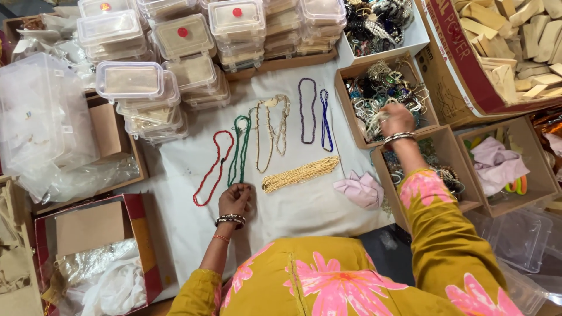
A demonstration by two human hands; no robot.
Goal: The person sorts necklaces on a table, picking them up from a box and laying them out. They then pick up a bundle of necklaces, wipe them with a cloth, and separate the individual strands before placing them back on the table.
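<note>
On a white cloth (304, 205) lie several bead necklaces: a red one (213, 167), a green one (240, 147), cream ones (272, 126), a purple one (307, 110), a blue one (325, 120) and a bundle of yellow strands (301, 174). My left hand (234, 200) rests on the cloth with its fingertips pinching the lower end of the green necklace. My right hand (395, 120) reaches into a cardboard box of tangled jewellery (383, 90) and grips some pale strands there.
Stacks of clear plastic boxes (193, 47) fill the back and left. Cardboard boxes (503, 161) with cloth and bangles sit on the right, wooden pieces (515, 41) at far right. A pink cloth (360, 190) lies by the jewellery boxes. A red carton (93, 251) stands at lower left.
</note>
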